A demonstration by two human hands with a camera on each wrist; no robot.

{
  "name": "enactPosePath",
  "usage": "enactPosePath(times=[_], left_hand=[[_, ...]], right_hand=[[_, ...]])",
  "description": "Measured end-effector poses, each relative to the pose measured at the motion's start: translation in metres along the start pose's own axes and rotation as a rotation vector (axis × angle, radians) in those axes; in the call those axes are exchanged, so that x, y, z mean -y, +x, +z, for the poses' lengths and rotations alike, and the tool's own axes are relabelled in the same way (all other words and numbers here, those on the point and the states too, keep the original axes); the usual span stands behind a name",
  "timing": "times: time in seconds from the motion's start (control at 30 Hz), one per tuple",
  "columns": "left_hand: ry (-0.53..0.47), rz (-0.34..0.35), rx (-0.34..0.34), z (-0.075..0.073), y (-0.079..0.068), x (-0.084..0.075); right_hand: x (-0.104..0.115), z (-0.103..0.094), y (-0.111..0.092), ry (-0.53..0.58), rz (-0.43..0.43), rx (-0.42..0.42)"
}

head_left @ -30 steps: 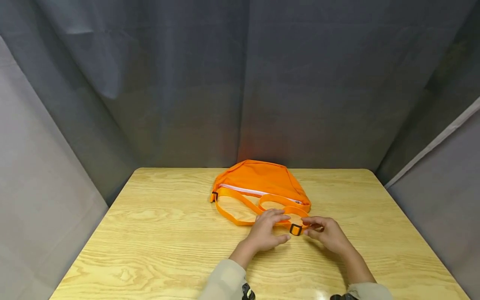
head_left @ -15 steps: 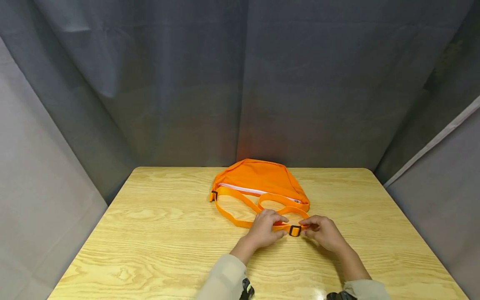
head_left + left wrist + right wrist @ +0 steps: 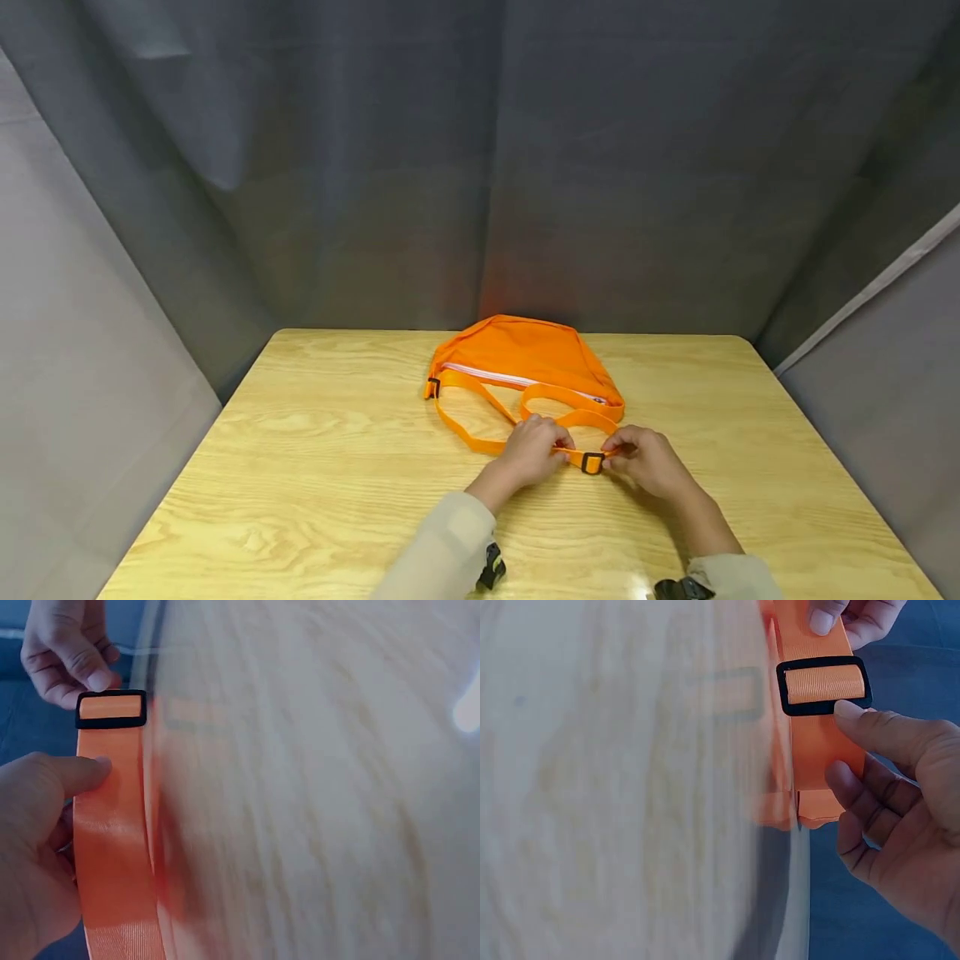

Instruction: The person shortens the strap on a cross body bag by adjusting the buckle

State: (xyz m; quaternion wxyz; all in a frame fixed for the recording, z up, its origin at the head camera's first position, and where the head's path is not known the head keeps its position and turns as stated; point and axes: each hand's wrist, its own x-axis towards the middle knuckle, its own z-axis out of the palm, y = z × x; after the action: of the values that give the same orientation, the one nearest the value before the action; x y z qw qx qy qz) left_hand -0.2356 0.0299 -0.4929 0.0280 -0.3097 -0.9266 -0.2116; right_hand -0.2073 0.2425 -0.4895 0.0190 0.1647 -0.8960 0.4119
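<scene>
An orange bag [image 3: 525, 354] with a white zip lies at the far side of the table, its orange strap [image 3: 468, 437] looped toward me. A black slider buckle [image 3: 592, 463] sits on the strap between the two hands. My left hand [image 3: 528, 454] pinches the strap left of the buckle; the left wrist view shows its thumb [image 3: 90, 774] flat on the webbing, other fingers behind. On the buckle's other side, my right hand [image 3: 651, 465] holds the strap, its thumb [image 3: 851, 712] at the buckle's edge and its fingers partly behind the webbing.
The wooden table [image 3: 300, 467] spreads around the bag. A dark curtain [image 3: 375, 167] hangs right behind its far edge, and pale panels [image 3: 90, 333] stand at both sides. Another black buckle [image 3: 432, 387] sits at the bag's left corner.
My left thumb and fingers were spread apart by the strap and have come together on it. My right fingers have drawn closer around the strap beside the buckle. The bag lies as before.
</scene>
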Motion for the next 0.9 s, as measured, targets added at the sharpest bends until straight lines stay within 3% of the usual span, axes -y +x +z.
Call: enactPosePath(times=[0.2,0.47,0.73,0.9], left_hand=[[-0.079,-0.069,-0.022,-0.001,0.001,-0.002],[-0.119,-0.088,-0.065,-0.008,-0.011,-0.006],[-0.103,-0.044,-0.126,-0.024,-0.027,-0.011],[-0.122,-0.025,-0.129,-0.033,-0.036,-0.011]], right_hand=[[0.001,-0.003,-0.001,-0.012,-0.012,-0.027],[0.011,-0.001,-0.007,-0.007,0.056,-0.048],[0.031,0.005,-0.016,-0.037,0.083,-0.065],[0.043,0.009,-0.025,-0.086,0.114,-0.079]])
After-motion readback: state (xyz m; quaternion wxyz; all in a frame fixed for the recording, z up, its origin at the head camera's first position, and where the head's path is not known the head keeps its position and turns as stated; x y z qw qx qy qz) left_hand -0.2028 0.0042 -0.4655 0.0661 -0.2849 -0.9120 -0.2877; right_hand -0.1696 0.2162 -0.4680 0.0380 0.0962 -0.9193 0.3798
